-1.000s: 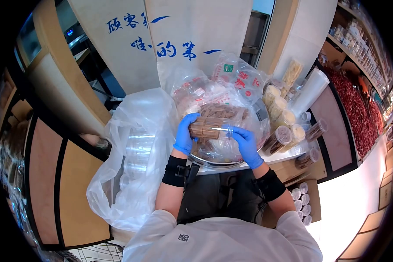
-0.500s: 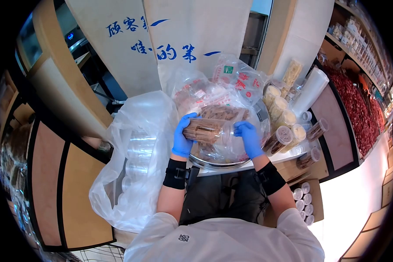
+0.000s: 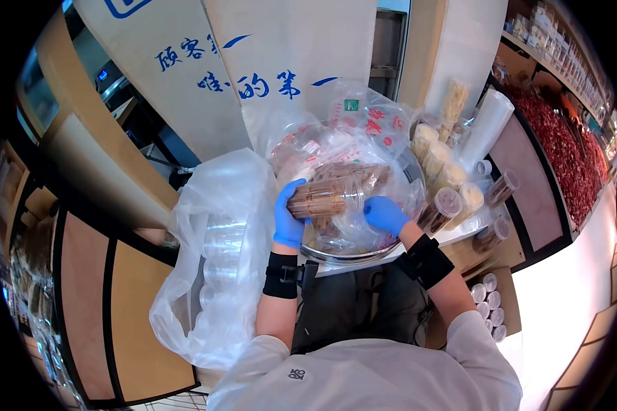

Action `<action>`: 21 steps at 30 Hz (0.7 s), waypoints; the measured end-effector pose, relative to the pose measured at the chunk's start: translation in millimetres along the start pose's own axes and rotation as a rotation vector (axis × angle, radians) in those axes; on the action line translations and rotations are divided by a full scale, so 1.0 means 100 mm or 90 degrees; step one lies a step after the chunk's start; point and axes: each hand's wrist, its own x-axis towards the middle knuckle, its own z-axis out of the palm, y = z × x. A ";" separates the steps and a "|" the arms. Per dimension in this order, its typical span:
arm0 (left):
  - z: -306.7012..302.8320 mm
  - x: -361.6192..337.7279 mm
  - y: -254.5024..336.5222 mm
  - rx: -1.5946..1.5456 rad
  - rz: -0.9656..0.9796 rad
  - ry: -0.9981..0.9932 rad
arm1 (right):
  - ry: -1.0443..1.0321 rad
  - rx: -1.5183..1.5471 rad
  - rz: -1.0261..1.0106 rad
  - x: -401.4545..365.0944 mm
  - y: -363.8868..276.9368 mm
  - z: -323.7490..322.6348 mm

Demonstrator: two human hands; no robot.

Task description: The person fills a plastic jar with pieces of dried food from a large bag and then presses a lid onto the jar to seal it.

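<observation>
My left hand (image 3: 290, 214), in a blue glove, is wrapped round a clear plastic jar (image 3: 320, 200) packed with brown sticks. The jar lies tilted on its side, its mouth toward the right. Just right of the mouth is my right hand (image 3: 386, 216), also gloved, with its fingers curled in; whether anything is in them is hidden. Beneath both hands stands a wide round metal tray (image 3: 353, 259), with a clear plastic bag (image 3: 363, 236) and more brown pieces (image 3: 370, 171) in it.
A thin plastic sack of clear jars (image 3: 219, 246) lies to the left. Several filled jars (image 3: 448, 203) stand to the right, near a white roll (image 3: 488, 127). Lower right, a cardboard box holds small lidded jars (image 3: 487, 305). A panel with blue writing (image 3: 267, 85) rises behind.
My right hand has drawn slightly away from the jar's mouth and its fingers have curled in. My left hand keeps its hold on the jar. The camera view has shifted a little.
</observation>
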 end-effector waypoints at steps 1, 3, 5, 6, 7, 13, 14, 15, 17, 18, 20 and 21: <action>0.01 0.00 0.00 0.004 -0.004 -0.003 | 0.008 0.144 -0.059 0.02 -0.05 -0.02; 0.05 -0.02 -0.01 0.071 0.016 0.033 | 0.019 0.290 -0.116 0.07 -0.12 -0.05; 0.09 -0.03 0.00 0.054 -0.003 0.019 | 0.038 0.379 -0.227 0.12 -0.18 -0.06; 0.10 -0.03 0.00 0.034 -0.020 0.005 | 0.039 0.387 -0.224 0.12 -0.24 -0.11; 0.09 -0.04 0.00 0.043 -0.025 0.005 | 0.011 0.271 -0.237 0.10 -0.32 -0.20; 0.05 0.07 -0.08 0.132 -0.017 0.072 | 0.238 0.462 -0.181 0.54 0.06 0.85; 0.04 0.09 -0.09 0.136 -0.020 0.071 | 0.336 0.130 -0.117 0.41 -0.01 0.65; 0.02 0.10 -0.10 0.130 -0.011 0.075 | 0.338 0.134 -0.110 0.31 -0.08 0.46; 0.02 0.09 -0.11 0.130 -0.010 0.077 | 0.161 0.158 -0.015 0.18 -0.18 0.20; 0.05 0.08 -0.09 0.144 -0.010 0.089 | 0.162 0.161 -0.010 0.16 -0.21 0.21; 0.06 0.08 -0.09 0.157 -0.008 0.102 | 0.161 0.151 0.017 0.13 -0.26 0.23; 0.03 0.09 -0.09 0.148 -0.012 0.100 | 0.160 0.152 0.016 0.14 -0.24 0.28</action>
